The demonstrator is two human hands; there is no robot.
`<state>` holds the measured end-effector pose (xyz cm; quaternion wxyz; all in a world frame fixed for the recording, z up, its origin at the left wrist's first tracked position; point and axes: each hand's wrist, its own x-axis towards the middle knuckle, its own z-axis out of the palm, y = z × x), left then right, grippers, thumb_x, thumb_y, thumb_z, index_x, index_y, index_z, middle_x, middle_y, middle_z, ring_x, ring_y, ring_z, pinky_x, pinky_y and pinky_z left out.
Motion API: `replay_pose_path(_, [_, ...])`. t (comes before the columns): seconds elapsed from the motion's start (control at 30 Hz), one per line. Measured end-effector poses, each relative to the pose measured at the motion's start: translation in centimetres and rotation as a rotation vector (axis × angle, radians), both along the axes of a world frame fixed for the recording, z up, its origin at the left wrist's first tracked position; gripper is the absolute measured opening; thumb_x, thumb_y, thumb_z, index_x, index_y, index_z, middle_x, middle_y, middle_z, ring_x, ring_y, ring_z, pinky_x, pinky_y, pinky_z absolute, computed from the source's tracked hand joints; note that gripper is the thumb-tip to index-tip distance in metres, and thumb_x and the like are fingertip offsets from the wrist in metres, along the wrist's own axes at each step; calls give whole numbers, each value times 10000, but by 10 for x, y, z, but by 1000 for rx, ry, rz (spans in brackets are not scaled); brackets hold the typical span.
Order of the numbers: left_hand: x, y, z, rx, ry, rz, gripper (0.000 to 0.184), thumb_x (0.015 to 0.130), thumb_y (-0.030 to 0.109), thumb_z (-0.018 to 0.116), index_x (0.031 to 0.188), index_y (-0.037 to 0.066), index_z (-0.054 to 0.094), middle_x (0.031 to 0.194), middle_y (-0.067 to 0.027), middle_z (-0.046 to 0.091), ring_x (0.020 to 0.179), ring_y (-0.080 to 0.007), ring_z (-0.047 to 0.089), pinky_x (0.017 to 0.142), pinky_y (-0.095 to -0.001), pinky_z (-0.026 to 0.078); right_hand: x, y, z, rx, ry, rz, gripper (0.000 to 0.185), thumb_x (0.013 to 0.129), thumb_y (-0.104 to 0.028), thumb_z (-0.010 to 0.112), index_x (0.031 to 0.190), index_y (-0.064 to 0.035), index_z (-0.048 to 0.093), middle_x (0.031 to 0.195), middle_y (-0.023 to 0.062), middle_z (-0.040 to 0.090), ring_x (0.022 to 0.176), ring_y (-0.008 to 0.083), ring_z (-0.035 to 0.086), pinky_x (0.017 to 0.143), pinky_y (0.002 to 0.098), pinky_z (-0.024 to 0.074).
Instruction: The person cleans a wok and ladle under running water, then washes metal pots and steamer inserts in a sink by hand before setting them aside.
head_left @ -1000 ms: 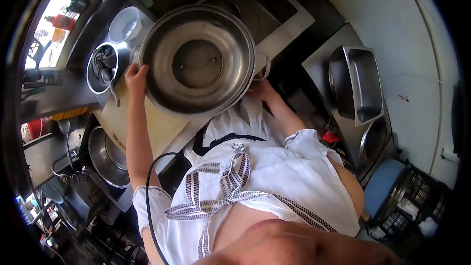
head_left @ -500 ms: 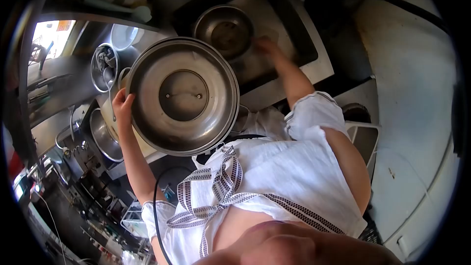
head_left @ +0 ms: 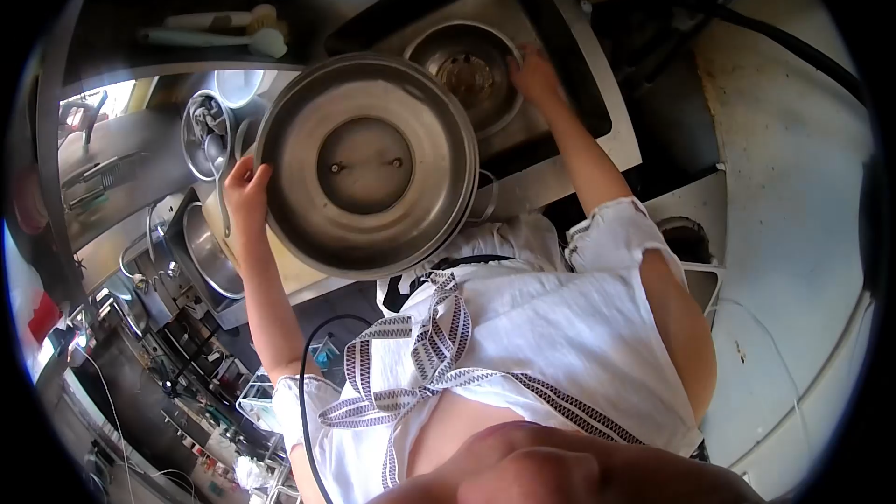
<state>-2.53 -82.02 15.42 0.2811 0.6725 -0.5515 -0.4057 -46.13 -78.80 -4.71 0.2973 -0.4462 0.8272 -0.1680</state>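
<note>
My left hand point(head_left: 248, 189) is closed on the left rim of a large round metal pot lid point(head_left: 369, 241). Its inner side faces up, with two rivets in the middle, and it appears to rest on a pot whose loop handle point(head_left: 485, 198) sticks out at the right. In the sink point(head_left: 569, 145) a smaller metal bowl point(head_left: 431, 58) stands just beyond the lid, with something wet or brownish at its bottom. My right hand point(head_left: 537, 77) grips the bowl's right rim, its fingertips partly hidden.
Left of the lid stands a metal container point(head_left: 198, 163) with utensils, near a white tub point(head_left: 239, 86). Another steel bowl point(head_left: 210, 247) lies nearer me. Brushes point(head_left: 266, 41) rest on a shelf at the far left. A pale panel point(head_left: 784, 271) bounds the right side.
My right hand has come onto the bowl's rim, and the bowl has shifted right in the sink. My left hand keeps its hold on the lid.
</note>
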Motion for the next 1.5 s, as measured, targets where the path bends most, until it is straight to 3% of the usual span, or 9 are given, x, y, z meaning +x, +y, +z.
replay_pose_path(0.1, [-35, -14, -3, -53, -173, -21, 87, 639, 58, 562, 701, -2, 546, 578, 10, 494, 528, -58, 435, 474, -197, 340, 10, 17, 37, 541, -1138, 54, 617, 771, -564, 335, 1111, -59, 436, 914, 132, 561, 845, 296, 539, 769, 416, 386])
replay_pose_path(0.23, [-91, -31, -16, -195, -384, -55, 198, 577, 150, 597, 585, -1, 470, 467, -41, 408, 446, -86, 361, 414, -269, 298, 4, 26, 42, 618, -1193, 41, 720, 737, -644, 264, 1139, -67, 419, 961, 133, 546, 849, 281, 536, 765, 422, 386])
replay_pose_path(0.33, [-111, -40, -55, -172, -377, -84, 232, 578, 184, 601, 569, 0, 458, 477, -106, 424, 437, -164, 394, 437, -313, 327, -26, 13, 44, 507, -1042, -86, 740, 739, -634, 292, 1168, -38, 384, 993, 160, 534, 871, 292, 532, 765, 397, 396])
replay_pose_path(0.4, [-133, -36, -81, -151, -350, -89, 240, 576, 192, 609, 577, -1, 466, 494, -133, 451, 450, -229, 402, 462, -343, 343, -41, 3, 27, -24, -431, 65, 694, 751, -562, 376, 1149, 7, 377, 952, 178, 544, 813, 301, 551, 706, 366, 438])
replay_pose_path(0.5, [-158, -30, -121, -69, -441, -91, 245, 599, 226, 592, 625, 3, 492, 579, -163, 510, 573, -303, 497, 549, -384, 388, -59, -5, 30, -22, 17, 246, 578, 759, -406, 455, 1121, 39, 384, 875, 194, 556, 738, 305, 563, 618, 357, 463])
replay_pose_path(0.93, [-174, -27, -112, 216, -946, -413, 323, 689, 324, 524, 761, 19, 604, 768, -170, 586, 749, -309, 568, 640, -378, 460, -34, -42, 81, 212, 329, 375, 319, 701, -95, 436, 1004, 4, 412, 829, 217, 564, 779, 340, 554, 683, 402, 435])
replay_pose_path(1.1, [-170, -27, -119, 226, -964, -428, 364, 705, 369, 495, 745, 24, 604, 763, -164, 587, 763, -297, 568, 647, -378, 456, -39, -40, 79, -174, 590, 398, 291, 718, -137, 503, 974, -19, 431, 876, 187, 538, 785, 323, 544, 641, 393, 445])
replay_pose_path(1.37, [-140, 9, -135, 667, 185, -151, 139, 792, 118, 431, 758, -13, 465, 622, -119, 550, 459, -192, 559, 399, -265, 477, -38, -46, 82, -61, 504, 336, 221, 688, -77, 504, 875, 37, 478, 804, 196, 540, 698, 316, 564, 577, 372, 470])
replay_pose_path(1.5, [-143, 17, -143, 632, 249, -54, 184, 772, 138, 516, 709, 10, 400, 567, -100, 516, 469, -188, 560, 407, -261, 479, -38, -54, 91, 22, 411, 322, 254, 673, -152, 515, 840, 38, 494, 804, 192, 558, 699, 311, 565, 583, 381, 467])
